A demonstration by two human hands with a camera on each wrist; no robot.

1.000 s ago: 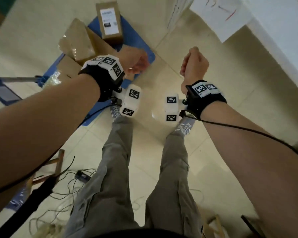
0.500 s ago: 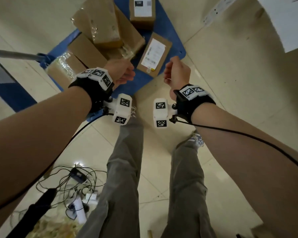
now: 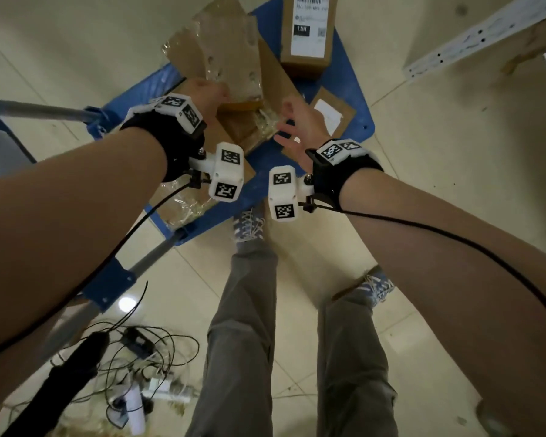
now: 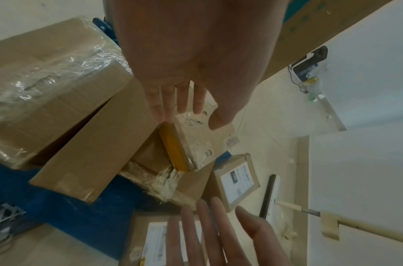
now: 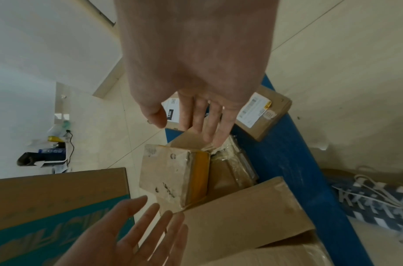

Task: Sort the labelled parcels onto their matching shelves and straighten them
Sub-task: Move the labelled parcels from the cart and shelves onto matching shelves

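Note:
Several cardboard parcels lie on a blue cart (image 3: 344,83). A small brown parcel (image 3: 227,48) with clear wrap and a yellow tape band (image 4: 173,149) leans on top of the pile. My left hand (image 3: 207,93) reaches to its left edge with straight fingers (image 4: 184,100); whether they touch it I cannot tell. My right hand (image 3: 297,127) is spread open just right of it, fingers (image 5: 203,122) extended above the pile. A box with a white "15H" label (image 3: 309,29) stands at the cart's far end. A flat labelled parcel (image 3: 331,118) lies beneath my right hand.
The cart's grey handle bar (image 3: 44,110) juts left. A white perforated shelf upright (image 3: 486,33) stands at the upper right. Tangled cables (image 3: 139,345) lie on the floor at lower left. My shoes (image 3: 248,228) stand at the cart's near edge. A teal-printed carton (image 5: 48,207) sits nearby.
The cart has come closer under me. Both hands went from loosely curled to open and reached down to either side of the taped parcel.

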